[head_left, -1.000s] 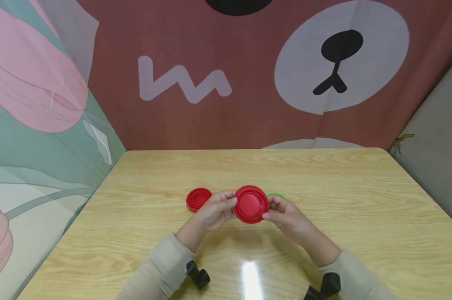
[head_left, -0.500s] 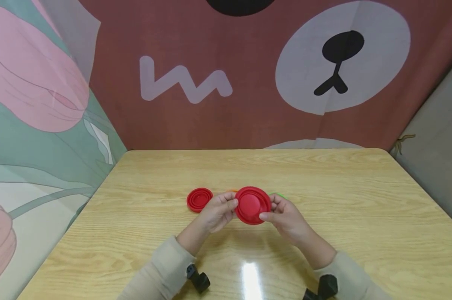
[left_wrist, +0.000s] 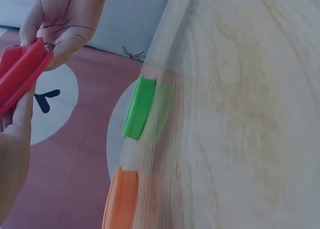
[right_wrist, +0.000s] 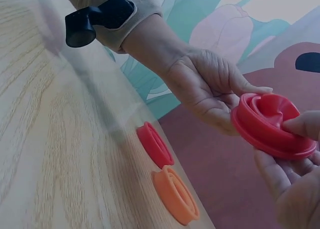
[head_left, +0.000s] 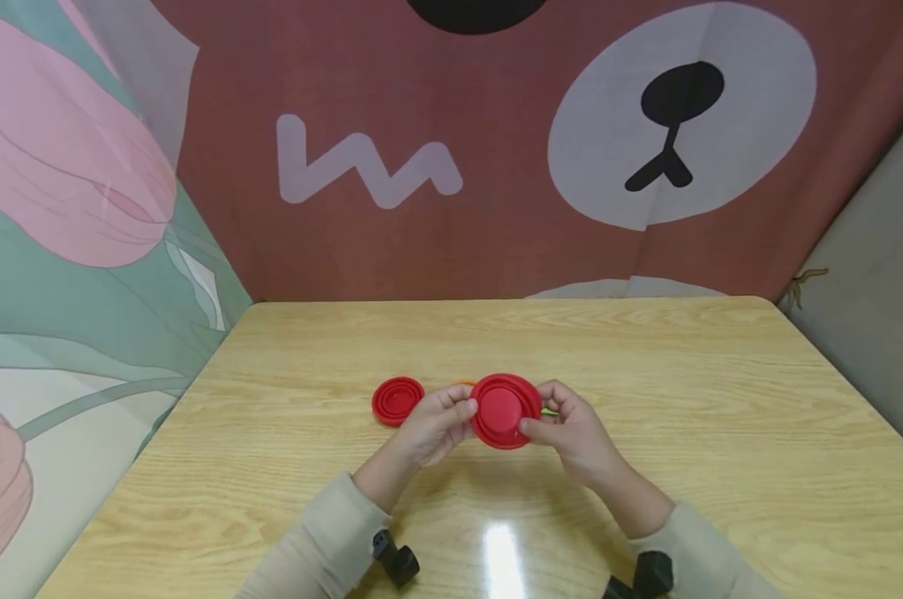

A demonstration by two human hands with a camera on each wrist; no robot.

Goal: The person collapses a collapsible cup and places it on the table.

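Both hands hold a red collapsible cup [head_left: 498,408], flattened into concentric rings, above the table. My left hand [head_left: 434,428] pinches its left rim, thumb in front and fingers behind. At the opposite side, my right hand [head_left: 584,437] grips the cup with its thumb pressed onto the inner folds. The right wrist view shows the folds bent in beside that thumb. A second red folded cup [head_left: 397,401] lies on the table left of the hands. Behind them, mostly hidden in the head view, an orange folded cup [left_wrist: 122,201] and a green one [left_wrist: 140,107] rest on the table.
The wooden table [head_left: 271,466] reaches back to a curtain [head_left: 391,249] printed with a bear. Black camera mounts [head_left: 397,559] sit at both wrists. A bright light reflection shows on the table's near part.
The right thumb has moved inward from the cup's rim onto its folds. The held cup has shifted slightly right, and a sliver of the orange cup now shows behind the left fingers.
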